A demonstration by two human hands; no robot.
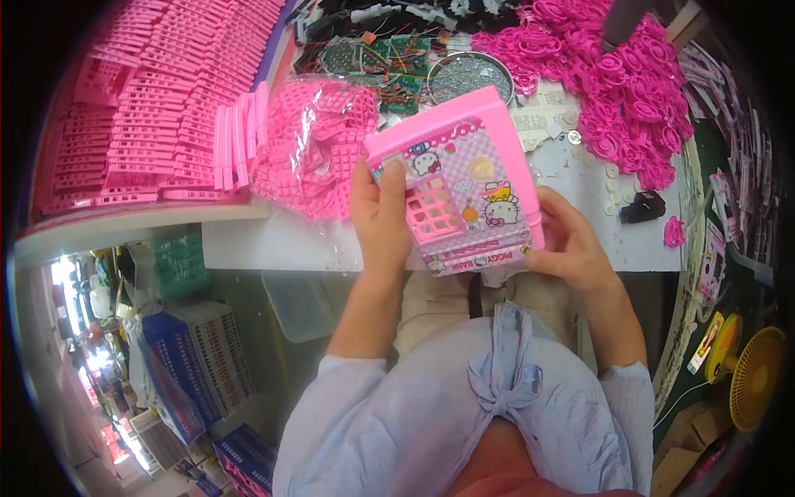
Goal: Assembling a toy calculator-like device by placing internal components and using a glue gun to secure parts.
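Above the front edge of the white worktable, both hands hold a pink toy money box (460, 178), tilted, its printed face towards me. Cartoon pictures, a round opening and a grid of square keypad holes show on that face. My left hand (379, 215) is closed on the left side, thumb flat on the front and fingers mostly behind. My right hand (573, 245) grips the lower right corner, its fingertips partly hidden by the box. Just beyond the box lies a clear plastic bag of pink keypad pieces (310, 141).
Pink plastic shells (166, 108) are stacked at the left. Green circuit boards with wires (397, 70) and a round dish of small metal parts (472, 76) sit at the back. Magenta plastic parts (629, 91) are heaped at the right, near a black block (643, 208). A yellow fan (755, 377) stands lower right.
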